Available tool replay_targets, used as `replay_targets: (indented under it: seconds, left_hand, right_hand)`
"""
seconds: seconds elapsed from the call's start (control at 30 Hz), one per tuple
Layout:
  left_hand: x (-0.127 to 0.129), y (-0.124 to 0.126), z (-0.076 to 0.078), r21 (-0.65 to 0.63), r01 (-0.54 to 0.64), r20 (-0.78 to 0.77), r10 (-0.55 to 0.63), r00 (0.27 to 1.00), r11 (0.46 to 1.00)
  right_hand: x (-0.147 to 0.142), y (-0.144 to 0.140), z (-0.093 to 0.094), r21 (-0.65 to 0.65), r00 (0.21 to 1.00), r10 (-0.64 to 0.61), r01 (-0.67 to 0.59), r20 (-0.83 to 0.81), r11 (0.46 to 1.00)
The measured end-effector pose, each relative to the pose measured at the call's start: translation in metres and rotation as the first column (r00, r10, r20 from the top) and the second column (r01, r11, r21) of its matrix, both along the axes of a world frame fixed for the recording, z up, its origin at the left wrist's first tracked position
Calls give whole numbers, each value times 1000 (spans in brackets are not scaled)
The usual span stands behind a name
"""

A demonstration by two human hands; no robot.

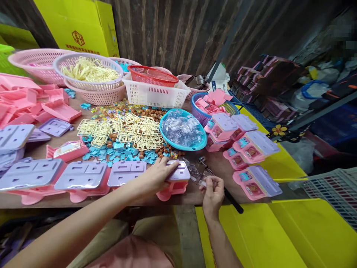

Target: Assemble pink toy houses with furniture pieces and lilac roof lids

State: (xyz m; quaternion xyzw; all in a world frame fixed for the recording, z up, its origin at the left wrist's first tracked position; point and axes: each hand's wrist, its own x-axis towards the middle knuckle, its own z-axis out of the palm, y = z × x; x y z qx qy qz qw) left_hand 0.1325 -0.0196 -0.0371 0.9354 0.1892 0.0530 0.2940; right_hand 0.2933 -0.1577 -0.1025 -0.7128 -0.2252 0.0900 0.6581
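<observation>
My left hand [157,175] grips a small pink toy box with a lilac lid [180,172] at the table's front edge, fingers across its top and left side. Just right of it, my right hand [213,191] is closed in a pinch on a small clear plastic piece [203,184]. Beneath and beside that hand lies a hammer-like tool with a metal head and black handle [233,201]. More clear plastic parts [193,171] rest between the two hands. Similar toy boxes [82,176] stand in a row to the left.
Behind my hands are a turquoise basin [205,143] of clear parts, cream frames [146,132] and small blue pieces [111,152]. Finished-looking pink boxes [252,182] stand on the right. Baskets [95,96] line the back; yellow cardboard [242,230] lies below the front edge.
</observation>
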Motion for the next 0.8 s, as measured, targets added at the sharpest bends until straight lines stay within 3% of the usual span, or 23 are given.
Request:
replay_targets:
  seconds: [0.13,0.23,0.4,0.47,0.53,0.63,0.8]
  left_hand:
    - [2,6,-1,-197,32,95,-14,995,980]
    - [6,-3,-12,-373,-50,175,123,977,927]
    - [14,-22,-37,-655,-218,299,512,805,724]
    - [18,-24,-44,-739,-225,288,600,747,635]
    - [20,-24,-47,-797,-194,269,624,734,572]
    - [22,-22,-47,-827,-155,260,611,748,541]
    - [23,-21,-44,-833,-157,245,608,755,531]
  right_hand:
    - [-13,-12,12,2,999,34,-34,4,999]
    - [-20,-19,13,-104,988,117,-107,99,989]
    - [-18,-18,15,-262,923,217,-134,318,956]
    - [-14,-15,21,-268,879,211,-100,428,958]
    - [-9,-12,30,-289,825,219,-71,521,955]
    - [-4,-9,41,-386,759,305,-77,575,919]
    - [-4,-7,47,-487,747,368,-67,554,871]
